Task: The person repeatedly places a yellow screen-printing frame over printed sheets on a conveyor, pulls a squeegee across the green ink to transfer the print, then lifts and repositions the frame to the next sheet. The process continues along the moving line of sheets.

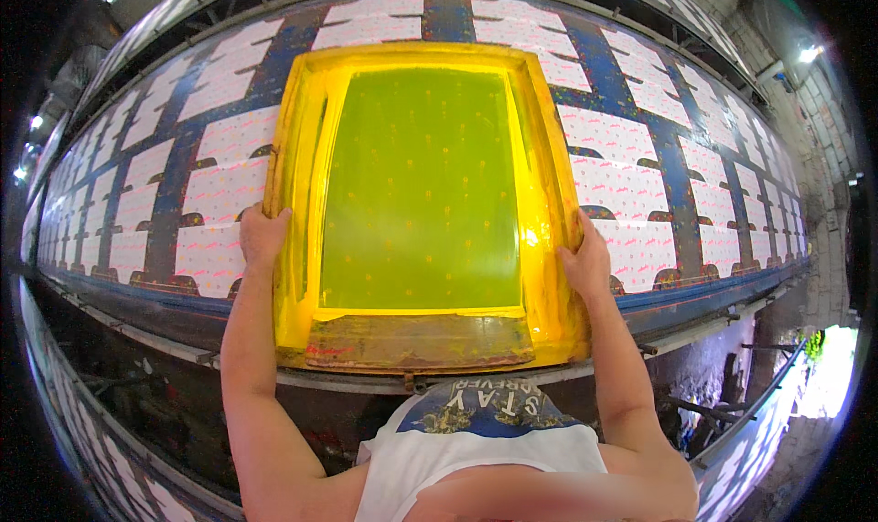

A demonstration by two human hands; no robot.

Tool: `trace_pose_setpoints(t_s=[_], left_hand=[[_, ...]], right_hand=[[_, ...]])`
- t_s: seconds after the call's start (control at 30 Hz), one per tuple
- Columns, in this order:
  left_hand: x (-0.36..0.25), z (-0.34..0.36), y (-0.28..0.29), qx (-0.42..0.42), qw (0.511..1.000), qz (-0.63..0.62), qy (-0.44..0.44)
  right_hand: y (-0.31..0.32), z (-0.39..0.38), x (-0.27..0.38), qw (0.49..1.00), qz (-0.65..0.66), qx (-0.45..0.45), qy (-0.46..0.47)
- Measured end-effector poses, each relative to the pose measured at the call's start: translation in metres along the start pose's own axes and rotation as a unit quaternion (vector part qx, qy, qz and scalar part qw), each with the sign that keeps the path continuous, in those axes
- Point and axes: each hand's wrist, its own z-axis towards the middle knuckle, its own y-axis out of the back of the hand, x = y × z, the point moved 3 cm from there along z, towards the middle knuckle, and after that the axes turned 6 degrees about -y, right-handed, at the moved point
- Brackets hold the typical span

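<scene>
A screen-printing frame (416,53) smeared with yellow ink lies in front of me over a long printing table. Its greenish mesh (421,183) carries rows of tiny motifs inside a bright yellow border. Across the frame's near end rests a brown, ink-stained wooden board (421,342), which looks like a squeegee. My left hand (264,234) is closed on the left side rail, thumb on top. On the right rail my right hand (587,258) grips at about the same height, its fingers partly hidden by the edge. Whatever lies beneath the frame is mostly hidden.
White cut fabric pieces (622,188) with small pink prints lie in rows on the blue table (672,202). A metal rail (174,344) runs along the near edge. Another table with white pieces (137,481) shows at lower left. Brick wall (823,119) stands at right.
</scene>
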Motion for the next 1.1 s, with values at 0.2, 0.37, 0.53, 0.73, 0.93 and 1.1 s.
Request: trace_pose_setpoints(t_s=[0.2, 0.37, 0.53, 0.73, 0.93, 1.1], left_hand=[[0.006, 0.002, 0.000, 0.012, 1.000, -0.016, -0.015], [0.023, 0.012, -0.006, 0.045, 0.997, -0.051, 0.020], [0.034, 0.030, -0.010, 0.038, 0.993, -0.115, -0.007], [-0.016, 0.015, -0.016, 0.026, 0.983, -0.182, -0.005], [-0.120, -0.024, -0.040, 0.007, 0.978, -0.208, -0.029], [-0.217, -0.064, -0.072, 0.012, 0.981, -0.188, -0.039]], right_hand=[[0.002, 0.010, 0.015, 0.999, -0.025, -0.014, -0.014], [0.027, 0.009, 0.028, 1.000, 0.002, -0.013, -0.004], [0.054, 0.017, 0.036, 0.998, -0.003, -0.044, 0.054], [0.088, 0.044, -0.012, 0.998, -0.024, -0.035, 0.036], [0.130, 0.072, -0.096, 0.997, -0.021, -0.065, 0.023], [0.163, 0.090, -0.190, 0.996, 0.008, -0.089, 0.006]])
